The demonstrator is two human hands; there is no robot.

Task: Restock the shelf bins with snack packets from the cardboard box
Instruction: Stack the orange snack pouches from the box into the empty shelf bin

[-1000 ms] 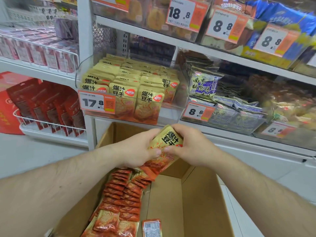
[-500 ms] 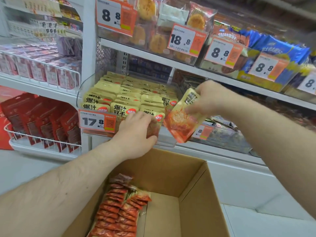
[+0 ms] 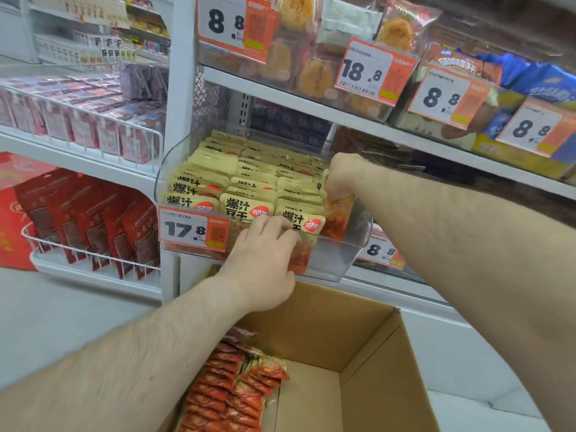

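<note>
Right hand (image 3: pixel 341 177) has carried its pinched packet (image 3: pixel 338 213) into the bin (image 3: pixel 349 251); left hand (image 3: pixel 265 244), fingers curled on front packets (image 3: pixel 299 221), should steady them.

A clear shelf bin (image 3: pixel 349 244) holds upright rows of yellow-and-orange snack packets (image 3: pixel 246 179), one more packet (image 3: pixel 338 213) standing at its right end, while the open cardboard box (image 3: pixel 358 353) below holds packets stacked along its left side (image 3: pixel 230 391).

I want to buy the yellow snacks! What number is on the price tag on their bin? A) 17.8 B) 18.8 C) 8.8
A: the orange price tag clipped to the front of the clear bin holding the yellow packets reads 17.8.
</note>
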